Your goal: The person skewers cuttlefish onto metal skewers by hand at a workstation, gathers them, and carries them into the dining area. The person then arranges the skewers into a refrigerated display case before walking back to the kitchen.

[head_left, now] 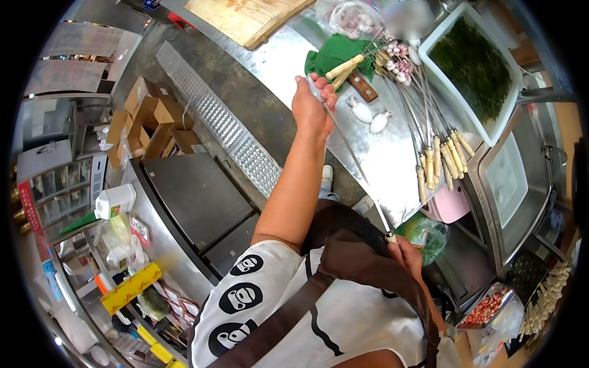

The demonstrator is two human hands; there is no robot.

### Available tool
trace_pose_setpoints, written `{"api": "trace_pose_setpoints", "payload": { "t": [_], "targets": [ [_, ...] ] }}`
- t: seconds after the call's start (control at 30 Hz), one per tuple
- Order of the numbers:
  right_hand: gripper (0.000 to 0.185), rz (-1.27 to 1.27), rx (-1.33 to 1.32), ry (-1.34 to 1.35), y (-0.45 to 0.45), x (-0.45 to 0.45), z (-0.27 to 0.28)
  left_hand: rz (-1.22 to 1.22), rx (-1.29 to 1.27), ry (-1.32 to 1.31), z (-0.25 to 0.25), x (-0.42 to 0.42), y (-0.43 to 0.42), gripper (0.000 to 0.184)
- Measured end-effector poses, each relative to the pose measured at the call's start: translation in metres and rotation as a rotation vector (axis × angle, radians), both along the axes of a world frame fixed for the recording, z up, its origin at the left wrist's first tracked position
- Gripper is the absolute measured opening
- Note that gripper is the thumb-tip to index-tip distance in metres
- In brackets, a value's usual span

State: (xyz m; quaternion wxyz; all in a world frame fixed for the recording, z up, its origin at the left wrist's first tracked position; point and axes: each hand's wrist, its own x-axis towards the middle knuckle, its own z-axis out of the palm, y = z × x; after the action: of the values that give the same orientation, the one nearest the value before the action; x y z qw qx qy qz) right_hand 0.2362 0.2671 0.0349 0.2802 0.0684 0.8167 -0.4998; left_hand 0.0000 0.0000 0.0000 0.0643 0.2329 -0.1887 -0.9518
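My left hand [314,104] is raised over the metal table [282,73], fingers curled around a pale, glossy piece [315,89] at the upper end of a long metal skewer [353,158]. Lower right, my right hand [407,255] closes on the skewer's handle end. Two white pieces [380,122] lie on the table beside a brown wooden handle [362,86] and a green cloth [336,54]. Wooden-handled skewers [451,156] lie fanned out to the right, with pinkish pieces [402,64] at their far ends. Other pale handles [345,66] rest by the cloth.
A white tub of dark green strands [472,67] stands at the upper right, beside a metal sink [540,178]. A wooden board [245,18] lies at the table's far end. Cardboard boxes [150,119] stand left. A tray of red pieces [488,306] is lower right.
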Motion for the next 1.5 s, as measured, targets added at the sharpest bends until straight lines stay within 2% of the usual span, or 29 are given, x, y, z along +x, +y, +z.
{"api": "trace_pose_setpoints", "payload": {
  "t": [0.27, 0.37, 0.47, 0.7, 0.77, 1.0, 1.07, 1.13, 1.23, 1.27, 1.3, 1.37, 1.4, 1.43, 1.47, 1.5],
  "targets": [
    [0.022, -0.104, -0.159, -0.003, 0.001, 0.014, -0.009, 0.029, -0.143, -0.015, 0.004, 0.005, 0.010, 0.027],
    [0.022, -0.068, -0.070, -0.042, -0.011, 0.001, 0.013, -0.019, -0.113, 0.001, 0.001, 0.010, 0.018, 0.027],
    [0.022, -0.131, -0.117, -0.041, -0.016, 0.004, 0.005, -0.010, -0.157, 0.015, 0.000, 0.010, 0.019, 0.026],
    [0.020, -0.105, -0.149, 0.087, -0.017, -0.001, 0.000, -0.054, -0.172, 0.077, 0.006, 0.009, 0.022, 0.029],
    [0.019, -0.115, -0.186, 0.020, -0.016, -0.001, -0.002, -0.063, -0.176, 0.083, 0.006, 0.009, 0.023, 0.030],
    [0.019, -0.149, -0.177, 0.040, -0.019, -0.004, -0.005, -0.133, -0.163, 0.080, 0.002, 0.014, 0.037, 0.030],
    [0.020, -0.151, -0.200, -0.068, -0.016, -0.008, -0.009, -0.120, -0.166, 0.080, 0.001, 0.012, 0.040, 0.031],
    [0.021, -0.185, -0.204, -0.029, -0.016, -0.012, -0.008, -0.109, -0.166, 0.079, 0.001, 0.008, 0.045, 0.031],
    [0.021, -0.280, -0.220, 0.054, -0.017, -0.030, -0.011, -0.117, -0.257, 0.115, 0.005, 0.000, 0.047, 0.043],
    [0.020, -0.340, -0.226, 0.099, -0.017, -0.042, -0.014, -0.050, -0.382, 0.032, -0.005, 0.001, 0.045, 0.041],
    [0.019, -0.408, -0.214, 0.168, -0.018, -0.057, -0.019, -0.052, -0.379, 0.043, -0.011, 0.004, 0.045, 0.041],
    [0.028, -0.358, 0.043, 0.339, -0.018, -0.095, -0.024, -0.181, -1.499, 0.021, -0.020, 0.019, 0.041, 0.030],
    [0.030, -0.327, 0.178, 0.545, -0.018, -0.115, -0.039, -0.256, -1.715, 0.073, -0.026, 0.024, 0.041, 0.031],
    [0.032, -0.329, 0.241, 0.605, -0.025, -0.137, -0.036, -0.257, -1.715, 0.069, -0.031, 0.026, 0.043, 0.031],
    [0.034, -0.220, 0.438, 0.863, -0.024, -0.156, -0.053, -0.278, -1.948, 0.130, -0.034, 0.027, 0.046, 0.035],
    [0.034, -0.217, 0.440, 0.865, -0.027, -0.169, -0.047, -0.295, -2.179, 0.195, -0.037, 0.027, 0.050, 0.038]
  ]
}}
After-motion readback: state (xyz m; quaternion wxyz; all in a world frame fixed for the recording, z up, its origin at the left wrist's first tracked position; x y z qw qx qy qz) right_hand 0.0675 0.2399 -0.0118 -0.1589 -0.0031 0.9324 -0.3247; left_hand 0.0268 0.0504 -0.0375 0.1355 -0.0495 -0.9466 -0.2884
